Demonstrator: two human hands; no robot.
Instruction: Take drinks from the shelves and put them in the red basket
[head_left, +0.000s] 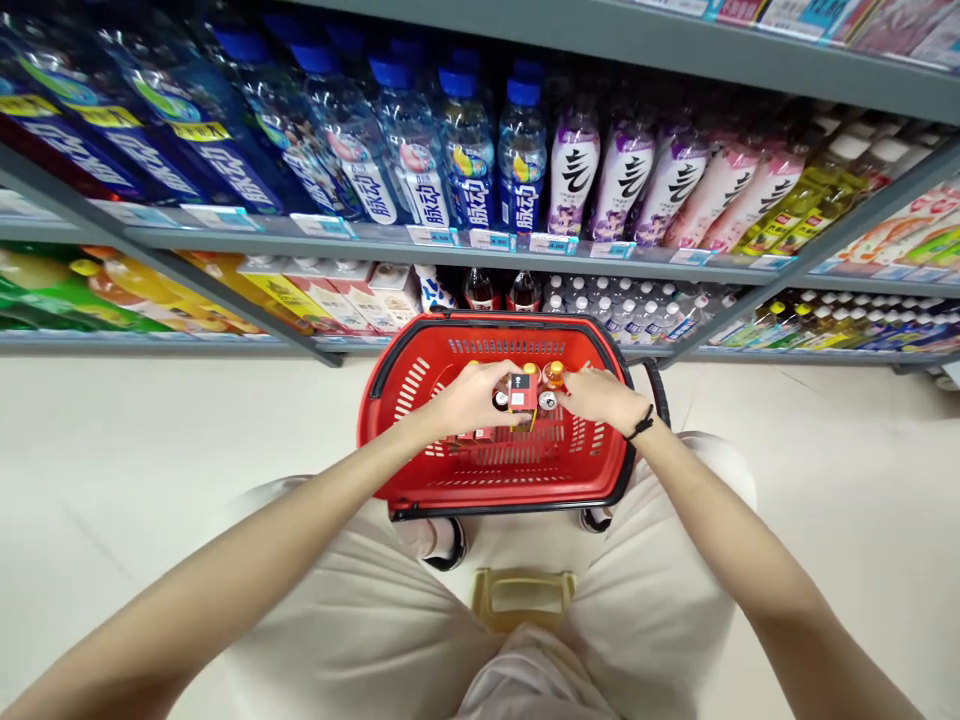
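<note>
Over the red shopping basket, my left hand is closed around a small drink carton with red and black sides and a white label patch. My right hand reaches into the basket from the right, its fingers bent at an orange-capped bottle. A drink can, seen from its top, stands just beside those fingertips. More small red boxes lie low in the basket, partly under my left hand. Another orange-capped bottle shows behind the carton.
Shelves in front hold rows of blue-capped drink bottles and purple-labelled bottles. Cartons and small bottles fill the lower shelf. The basket's black handle sticks out right. A yellowish stool is between my legs.
</note>
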